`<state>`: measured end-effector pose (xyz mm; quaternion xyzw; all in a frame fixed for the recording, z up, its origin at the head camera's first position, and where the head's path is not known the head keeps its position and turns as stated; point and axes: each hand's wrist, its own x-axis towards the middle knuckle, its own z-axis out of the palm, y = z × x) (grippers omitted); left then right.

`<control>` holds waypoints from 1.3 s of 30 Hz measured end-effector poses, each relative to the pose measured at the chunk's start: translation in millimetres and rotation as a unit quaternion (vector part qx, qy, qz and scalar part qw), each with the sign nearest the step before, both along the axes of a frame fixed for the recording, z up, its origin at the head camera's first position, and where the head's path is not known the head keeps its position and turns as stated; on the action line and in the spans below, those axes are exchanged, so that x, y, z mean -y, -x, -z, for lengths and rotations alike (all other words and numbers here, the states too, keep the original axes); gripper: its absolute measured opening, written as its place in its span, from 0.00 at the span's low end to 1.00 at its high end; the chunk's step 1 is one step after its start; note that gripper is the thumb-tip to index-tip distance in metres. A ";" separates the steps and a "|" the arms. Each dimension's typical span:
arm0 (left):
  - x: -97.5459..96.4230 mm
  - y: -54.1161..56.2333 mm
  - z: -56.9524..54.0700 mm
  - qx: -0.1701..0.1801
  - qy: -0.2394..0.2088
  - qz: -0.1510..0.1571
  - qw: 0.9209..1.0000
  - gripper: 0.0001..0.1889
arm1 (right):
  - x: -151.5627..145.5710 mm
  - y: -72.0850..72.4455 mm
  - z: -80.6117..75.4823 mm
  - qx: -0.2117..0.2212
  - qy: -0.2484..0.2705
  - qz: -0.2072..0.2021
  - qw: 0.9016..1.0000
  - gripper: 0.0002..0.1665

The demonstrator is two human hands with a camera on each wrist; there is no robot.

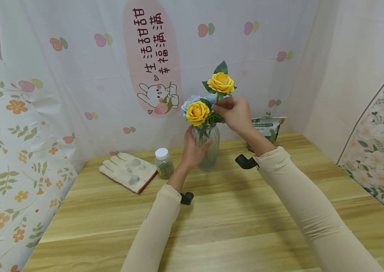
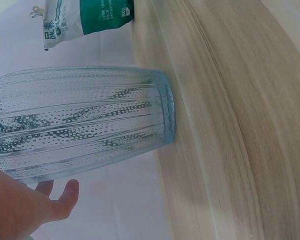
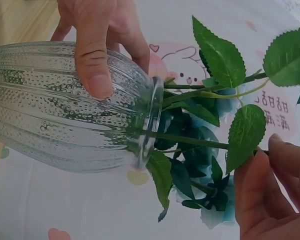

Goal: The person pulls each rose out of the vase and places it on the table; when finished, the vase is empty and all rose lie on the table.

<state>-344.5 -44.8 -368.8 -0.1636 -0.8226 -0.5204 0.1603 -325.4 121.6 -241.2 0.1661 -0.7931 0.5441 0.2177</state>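
Observation:
A ribbed clear glass vase [image 1: 213, 151] stands upright at the back of the table. My left hand [image 1: 194, 148] holds it below the rim, the thumb [image 3: 94, 65] lying along the glass and the other fingers on the far side. Above the mouth, my right hand [image 1: 235, 114] pinches a green flower stem [image 3: 195, 141] that runs down into the vase. An upper yellow rose [image 1: 221, 82] rises over those fingers. Lower down, another yellow rose [image 1: 197, 113] leans left beside pale blue flowers [image 1: 192, 101]. Serrated leaves [image 3: 246, 135] stick out around the rim.
Left of the vase are a white-capped jar [image 1: 164, 166] and a pale work glove [image 1: 129, 172] with a red cuff. A clipped green and white bag [image 1: 268, 128] stands behind my right forearm. Printed cloth [image 1: 103, 75] hangs behind the table.

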 end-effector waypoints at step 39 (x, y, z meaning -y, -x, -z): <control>-1.7 1.4 2.1 -0.011 -0.014 -0.010 1.000 0.48 | -49.7 -47.1 -46.9 -0.197 0.256 0.000 0.947 0.08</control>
